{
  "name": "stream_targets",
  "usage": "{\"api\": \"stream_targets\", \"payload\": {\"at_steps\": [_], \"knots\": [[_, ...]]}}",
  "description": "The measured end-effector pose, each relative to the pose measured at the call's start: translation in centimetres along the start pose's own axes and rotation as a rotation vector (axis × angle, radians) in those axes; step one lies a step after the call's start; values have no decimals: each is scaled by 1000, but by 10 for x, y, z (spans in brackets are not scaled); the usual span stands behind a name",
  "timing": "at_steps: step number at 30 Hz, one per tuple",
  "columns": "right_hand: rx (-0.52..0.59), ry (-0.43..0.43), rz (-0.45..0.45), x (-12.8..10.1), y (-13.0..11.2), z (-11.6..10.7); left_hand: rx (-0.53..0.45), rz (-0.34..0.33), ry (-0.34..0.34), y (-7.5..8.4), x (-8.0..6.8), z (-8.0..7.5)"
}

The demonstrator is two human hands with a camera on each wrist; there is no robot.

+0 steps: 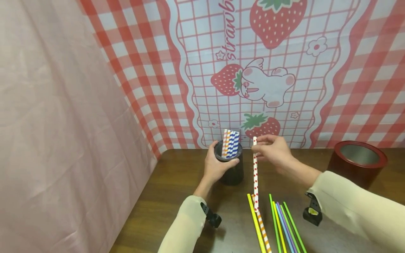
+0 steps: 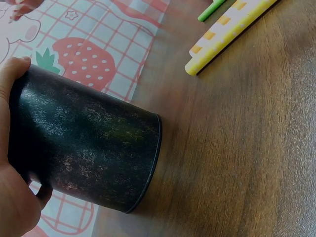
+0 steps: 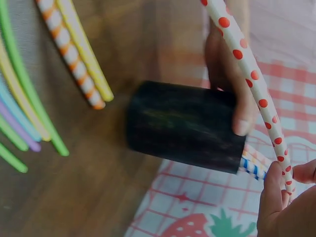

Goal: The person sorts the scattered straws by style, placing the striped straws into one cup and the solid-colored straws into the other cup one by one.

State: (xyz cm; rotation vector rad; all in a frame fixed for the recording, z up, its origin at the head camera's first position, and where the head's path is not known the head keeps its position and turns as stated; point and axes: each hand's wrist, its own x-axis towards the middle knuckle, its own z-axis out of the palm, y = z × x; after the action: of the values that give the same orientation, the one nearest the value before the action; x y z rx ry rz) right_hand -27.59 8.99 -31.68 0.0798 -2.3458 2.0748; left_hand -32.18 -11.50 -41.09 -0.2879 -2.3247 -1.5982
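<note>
My left hand [image 1: 214,167] grips a black cylindrical cup [image 1: 233,174] near its rim, thumb on the near side. Several striped paper straws [image 1: 231,144] in blue, orange and pink stand inside the cup, their tops above the rim. Just right of the cup, my right hand [image 1: 276,151] pinches a white paper straw with red dots [image 1: 256,179] near its upper end. In the right wrist view, thumb and fingers close round that dotted straw [image 3: 262,103], which is outside the cup [image 3: 185,126].
On the brown wooden table [image 1: 177,182] lie a yellow straw [image 1: 257,225] and an orange-striped straw [image 1: 263,230] side by side. Right of them lie several thin green, yellow, blue and purple straws [image 1: 284,225]. A dark red canister [image 1: 351,170] stands at right. Behind hangs a strawberry-print cloth [image 1: 202,66].
</note>
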Motion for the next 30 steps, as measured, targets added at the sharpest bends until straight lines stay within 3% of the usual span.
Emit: {"api": "stream_targets", "payload": {"at_steps": [16,24,30], "knots": [[150,274,-186,26,-43,4,19,9,21,1,0,1],[129,443,-299,34,-52,12,14,10,19,1,0,0],[76,504,-390,36,-51,18,14,1,25,0,0,0]]}}
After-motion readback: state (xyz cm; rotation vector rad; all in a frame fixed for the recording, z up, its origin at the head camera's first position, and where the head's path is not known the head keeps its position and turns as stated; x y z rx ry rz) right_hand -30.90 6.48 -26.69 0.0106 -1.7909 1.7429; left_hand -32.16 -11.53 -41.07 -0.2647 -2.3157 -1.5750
